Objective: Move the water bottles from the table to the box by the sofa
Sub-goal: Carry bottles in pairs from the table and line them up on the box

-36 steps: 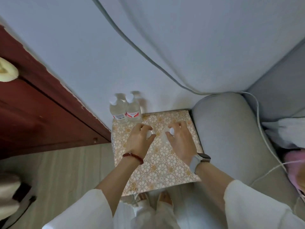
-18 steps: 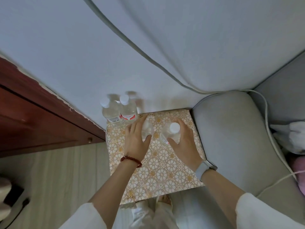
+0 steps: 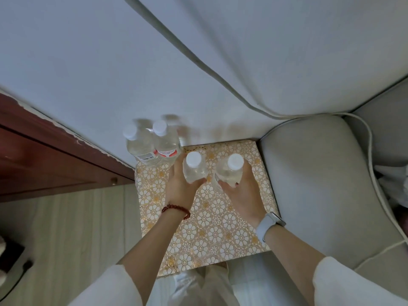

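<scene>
A box covered in gold floral paper (image 3: 212, 226) stands on the floor against the wall, beside a grey sofa arm (image 3: 313, 186). Two clear water bottles with white caps (image 3: 141, 146) (image 3: 166, 144) stand upright at the box's far left corner. My left hand (image 3: 180, 186) is wrapped around a third upright bottle (image 3: 194, 167) just right of them. My right hand (image 3: 240, 191) grips a fourth upright bottle (image 3: 229, 171) nearer the sofa. Whether these two bottles rest on the box top or hover just above it cannot be told.
A dark red wooden cabinet (image 3: 48, 160) stands to the left. A white cable (image 3: 371, 155) runs over the sofa. A pale curtain (image 3: 265, 51) hangs along the white wall. Light wood floor (image 3: 70, 235) lies left of the box.
Both hands have shifted from the bottle caps to the bottle bodies and moved toward the far edge of the box. The view has tilted closer.
</scene>
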Tool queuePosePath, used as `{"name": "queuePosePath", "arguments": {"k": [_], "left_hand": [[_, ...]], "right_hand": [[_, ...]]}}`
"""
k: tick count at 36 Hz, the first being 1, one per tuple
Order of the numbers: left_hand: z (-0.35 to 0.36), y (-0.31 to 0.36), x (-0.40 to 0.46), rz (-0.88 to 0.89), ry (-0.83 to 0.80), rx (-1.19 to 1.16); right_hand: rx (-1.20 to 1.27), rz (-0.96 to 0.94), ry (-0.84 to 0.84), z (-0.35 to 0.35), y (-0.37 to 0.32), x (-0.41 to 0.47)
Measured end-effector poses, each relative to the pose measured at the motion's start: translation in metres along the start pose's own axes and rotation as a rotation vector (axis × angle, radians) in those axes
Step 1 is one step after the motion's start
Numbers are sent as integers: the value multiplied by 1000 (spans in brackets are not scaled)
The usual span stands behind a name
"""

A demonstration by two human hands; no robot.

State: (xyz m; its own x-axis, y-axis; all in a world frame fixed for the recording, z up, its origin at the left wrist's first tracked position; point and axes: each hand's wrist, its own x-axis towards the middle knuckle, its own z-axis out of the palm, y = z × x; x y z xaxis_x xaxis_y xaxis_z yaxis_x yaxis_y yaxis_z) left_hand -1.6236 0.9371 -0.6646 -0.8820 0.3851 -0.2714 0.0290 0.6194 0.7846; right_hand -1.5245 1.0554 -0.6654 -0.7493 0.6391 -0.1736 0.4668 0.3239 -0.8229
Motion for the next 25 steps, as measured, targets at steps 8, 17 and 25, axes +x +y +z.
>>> {"name": "queuePosePath", "arguments": {"k": [8,17,25], "left_hand": [[7,23,33,45,27,71],[15,41,60,79,56,124],[10,43,35,174,242,295]], "right_hand": [[63,-25,99,6,-16,40],[112,28,69,11,-16,74],[245,198,-17,5,-12,73]]}}
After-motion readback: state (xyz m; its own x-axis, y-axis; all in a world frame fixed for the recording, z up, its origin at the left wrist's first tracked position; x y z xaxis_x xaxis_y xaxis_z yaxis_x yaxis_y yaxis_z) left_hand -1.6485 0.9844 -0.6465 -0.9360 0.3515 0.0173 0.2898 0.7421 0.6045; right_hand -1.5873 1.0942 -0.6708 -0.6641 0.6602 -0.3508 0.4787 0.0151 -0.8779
